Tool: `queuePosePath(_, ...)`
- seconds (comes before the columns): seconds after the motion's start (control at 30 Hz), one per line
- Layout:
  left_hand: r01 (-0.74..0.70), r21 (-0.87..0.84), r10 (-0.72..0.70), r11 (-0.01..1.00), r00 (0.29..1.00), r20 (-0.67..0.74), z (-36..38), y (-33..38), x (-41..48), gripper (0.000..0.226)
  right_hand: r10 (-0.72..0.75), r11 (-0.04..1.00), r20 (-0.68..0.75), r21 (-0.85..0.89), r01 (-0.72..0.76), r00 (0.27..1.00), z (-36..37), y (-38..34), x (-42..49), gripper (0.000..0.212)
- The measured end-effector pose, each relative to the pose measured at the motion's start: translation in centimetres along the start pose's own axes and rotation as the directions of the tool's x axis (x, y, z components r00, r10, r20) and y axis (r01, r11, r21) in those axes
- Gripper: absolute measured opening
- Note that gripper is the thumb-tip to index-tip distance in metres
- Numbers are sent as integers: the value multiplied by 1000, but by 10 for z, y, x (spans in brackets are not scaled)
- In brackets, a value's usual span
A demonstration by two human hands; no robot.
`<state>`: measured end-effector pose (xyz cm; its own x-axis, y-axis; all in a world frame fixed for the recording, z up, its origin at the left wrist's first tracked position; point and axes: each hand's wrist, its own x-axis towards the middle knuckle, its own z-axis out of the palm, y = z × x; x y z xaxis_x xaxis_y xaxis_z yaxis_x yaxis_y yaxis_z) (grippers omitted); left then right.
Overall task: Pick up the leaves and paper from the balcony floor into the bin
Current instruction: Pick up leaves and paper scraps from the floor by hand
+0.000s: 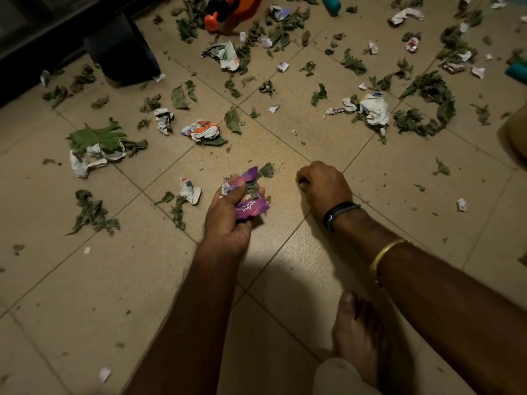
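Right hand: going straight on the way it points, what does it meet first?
Bare tile, then likely the single green leaf ahead of the right hand; depth is unclear.

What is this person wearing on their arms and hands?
Both forearms are bare, with no sleeves or gloves in view. The right hand has a black band at its wrist and a thin gold bangle farther up the arm. The left hand and arm wear nothing.
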<state>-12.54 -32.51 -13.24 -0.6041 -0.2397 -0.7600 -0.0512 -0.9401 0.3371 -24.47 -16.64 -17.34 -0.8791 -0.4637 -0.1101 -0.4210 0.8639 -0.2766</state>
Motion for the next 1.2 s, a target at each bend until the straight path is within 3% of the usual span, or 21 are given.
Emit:
queuePosePath(0.1,-17,23,17,1000,1000,16,-5,6,-4,33,203,904,-47,394,-169,978,-9,-11,-7,15)
queuePosePath(0.2,-26,116,22,993,999,35,-11,3,-6,30,240,686,-75,718,-114,968,-28,-44,-25,15)
queuePosePath(0.27,-4,119,-4,993,998,65,-12,-4,-7,35,181,658,-74,751,-64,981,-33,-70,-39,17)
queuePosePath(0.4,18,-13,-16,1000,987,157,-11,-4,-11,73,28,733,-35,680,3,999,-32,-98,-57,20)
queuePosePath(0.47,-17,2,16,1000,995,96,-16,1,-12,69,-68,684,47,730,12,997,-33,-98,-57,21)
queuePosePath(0.53,-59,-23,59,998,998,-13,-21,8,-12,52,-19,663,40,748,-17,999,-33,-91,-49,20)
queuePosePath(0.67,-100,-177,94,979,995,-43,-28,24,-13,42,144,828,-2,548,-119,990,-19,-68,-14,30)
queuePosePath(0.73,-103,-190,101,976,995,-21,-27,29,-17,40,110,911,66,392,-128,992,-10,-63,1,37)
queuePosePath(0.83,-116,-218,119,969,993,1,-30,34,-20,41,-13,978,116,207,-12,993,8,-72,13,33)
queuePosePath(0.93,-136,-245,141,960,990,1,-35,39,-22,35,-114,987,125,129,97,986,23,-95,13,34)
queuePosePath(1.13,-188,-248,193,950,981,-3,-47,52,-26,30,-327,916,291,-139,378,899,30,-123,-16,70)
queuePosePath(1.2,-204,-257,212,945,977,4,-49,54,-27,32,-334,906,267,-174,386,904,29,-116,-29,65)
